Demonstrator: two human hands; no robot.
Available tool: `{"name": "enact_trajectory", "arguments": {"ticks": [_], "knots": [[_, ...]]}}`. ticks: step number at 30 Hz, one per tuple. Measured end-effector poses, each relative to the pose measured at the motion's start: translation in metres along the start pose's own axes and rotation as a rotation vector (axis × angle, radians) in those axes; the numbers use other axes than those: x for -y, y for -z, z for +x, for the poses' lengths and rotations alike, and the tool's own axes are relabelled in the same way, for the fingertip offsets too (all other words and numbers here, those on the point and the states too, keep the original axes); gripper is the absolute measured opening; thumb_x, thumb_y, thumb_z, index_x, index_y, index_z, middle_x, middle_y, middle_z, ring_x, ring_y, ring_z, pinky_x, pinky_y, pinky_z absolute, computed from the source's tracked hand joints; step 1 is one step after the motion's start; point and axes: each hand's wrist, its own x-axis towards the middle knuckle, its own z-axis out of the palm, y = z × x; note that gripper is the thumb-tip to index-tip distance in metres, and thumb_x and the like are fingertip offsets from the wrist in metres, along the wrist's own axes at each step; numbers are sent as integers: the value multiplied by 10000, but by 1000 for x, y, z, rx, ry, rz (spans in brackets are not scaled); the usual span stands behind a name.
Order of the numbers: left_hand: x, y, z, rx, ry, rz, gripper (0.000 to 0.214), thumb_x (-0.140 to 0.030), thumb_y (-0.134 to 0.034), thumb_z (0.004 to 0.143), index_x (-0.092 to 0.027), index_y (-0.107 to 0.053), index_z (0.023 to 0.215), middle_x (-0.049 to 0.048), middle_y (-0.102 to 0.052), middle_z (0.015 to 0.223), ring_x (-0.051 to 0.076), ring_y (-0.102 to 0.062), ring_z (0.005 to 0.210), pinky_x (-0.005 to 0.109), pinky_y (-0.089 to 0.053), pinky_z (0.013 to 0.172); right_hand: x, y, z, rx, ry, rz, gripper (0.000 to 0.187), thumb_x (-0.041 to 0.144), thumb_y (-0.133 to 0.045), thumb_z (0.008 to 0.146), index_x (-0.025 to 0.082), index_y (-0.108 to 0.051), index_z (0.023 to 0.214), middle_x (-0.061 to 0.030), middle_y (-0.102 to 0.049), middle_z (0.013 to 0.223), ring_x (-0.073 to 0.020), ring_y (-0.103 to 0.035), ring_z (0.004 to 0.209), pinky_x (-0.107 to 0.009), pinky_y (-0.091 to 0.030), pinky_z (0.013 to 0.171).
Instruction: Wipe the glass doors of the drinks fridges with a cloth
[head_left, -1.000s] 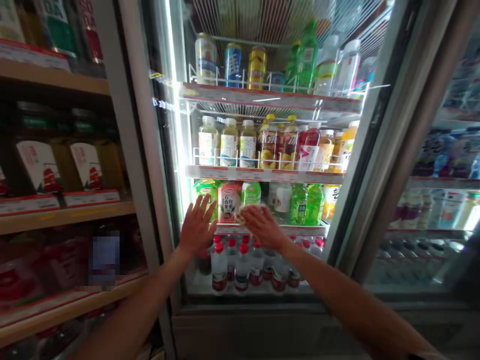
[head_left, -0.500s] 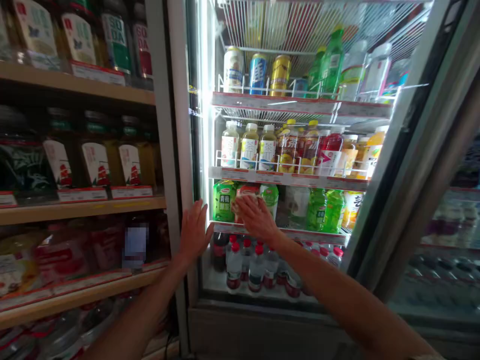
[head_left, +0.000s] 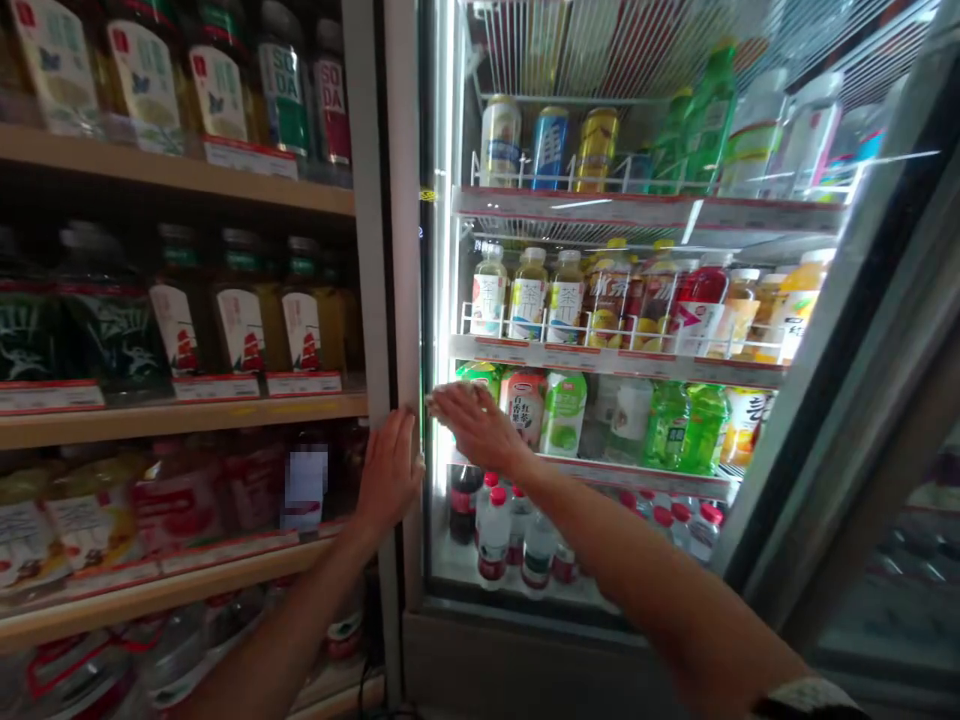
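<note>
My left hand (head_left: 390, 467) lies on the fridge's metal door frame (head_left: 407, 330), its fingers stretched upward and holding nothing. My right hand (head_left: 476, 425) reaches across to the left edge of the lit glass front, palm down and fingers flat. A bit of pale cloth (head_left: 433, 405) shows at its fingertips; most of it is hidden under the hand. Behind the glass, a green bottle (head_left: 480, 373) is partly covered by my right hand. Beside it stand a red-labelled tea bottle (head_left: 523, 408) and a green-labelled bottle (head_left: 564, 412).
Wire-fronted fridge shelves hold cans (head_left: 550, 148), tea bottles (head_left: 529, 293) and red-capped water bottles (head_left: 494, 533). On the left, a wooden shelf (head_left: 187, 412) carries more bottles and price tags. A dark door edge (head_left: 814, 400) slants down on the right.
My right hand has slid left over the glass, from in front of the red-labelled bottle to the left edge. My left hand stays on the frame. The view has shifted slightly left.
</note>
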Motion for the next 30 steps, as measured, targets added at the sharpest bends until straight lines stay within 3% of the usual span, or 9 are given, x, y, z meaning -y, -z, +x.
{"name": "enact_trajectory", "arguments": {"ticks": [3, 5, 9, 12, 18, 20, 24, 26, 30], "knots": [[2, 1, 5, -37, 24, -28, 627, -202, -405, 818, -132, -246, 1420, 167, -346, 1448, 292, -327, 1339, 509, -294, 1076, -11, 10, 26, -72, -135, -27, 597, 121, -381, 839, 174, -294, 1427, -61, -272, 1520, -233, -139, 1427, -524, -140, 1156], [3, 0, 4, -48, 29, -39, 634, -192, -405, 812, -142, -241, 1422, 158, -360, 1440, 280, -332, 1337, 502, -295, 1079, 1, 1, 22, -54, -70, -16, 567, 133, -381, 843, 153, -332, 1408, -64, -301, 1508, -232, -173, 1418, -516, -176, 1150], [0, -3, -3, -21, 26, -28, 594, -182, -403, 823, -140, -281, 1403, 155, -389, 1424, 266, -342, 1335, 491, -303, 1079, 38, -31, -34, 59, 181, 34, 507, 173, -425, 840, 138, -427, 1345, -65, -400, 1455, -209, -293, 1371, -445, -290, 1119], [-12, -5, -4, -7, -3, -37, 588, -168, -410, 818, -125, -289, 1392, 166, -367, 1437, 261, -306, 1357, 486, -293, 1090, 31, -25, -67, 102, 243, 54, 523, 162, -449, 824, 173, -429, 1347, -39, -458, 1415, -189, -361, 1330, -409, -307, 1104], [-63, -14, 20, -12, -85, -74, 543, -178, -392, 862, -118, -274, 1389, 178, -340, 1451, 249, -231, 1391, 487, -243, 1113, -51, 38, -69, -89, -229, -24, 638, 178, -434, 841, 223, -248, 1449, -77, -310, 1503, -254, -183, 1413, -552, -104, 1126], [-81, -18, 28, -25, -117, -93, 548, -190, -393, 872, -120, -259, 1398, 182, -324, 1458, 249, -200, 1401, 488, -232, 1117, -52, 43, -89, -97, -261, -60, 622, 183, -430, 843, 211, -268, 1444, -83, -324, 1495, -260, -184, 1411, -559, -84, 1124], [-107, -29, 29, -9, -186, -114, 588, -173, -403, 862, -137, -224, 1421, 179, -305, 1469, 258, -162, 1410, 495, -228, 1118, -32, 32, -152, 13, -72, -94, 577, 158, -435, 828, 186, -361, 1400, -64, -442, 1427, -215, -295, 1367, -483, -98, 1148], [-114, -36, 26, -1, -202, -115, 613, -167, -419, 853, -145, -210, 1429, 177, -296, 1474, 267, -151, 1411, 499, -232, 1116, -38, 34, -166, 44, -56, -100, 588, 163, -444, 825, 212, -355, 1403, -52, -452, 1420, -201, -305, 1363, -467, -116, 1150], [-122, -44, 22, -47, -178, -117, 641, -183, -450, 855, -156, -189, 1440, 178, -239, 1498, 286, -116, 1415, 510, -233, 1112, -77, 60, -148, -78, -391, -215, 583, 213, -412, 867, 246, -293, 1437, -76, -381, 1464, -243, -236, 1394, -524, -114, 1131]]}}
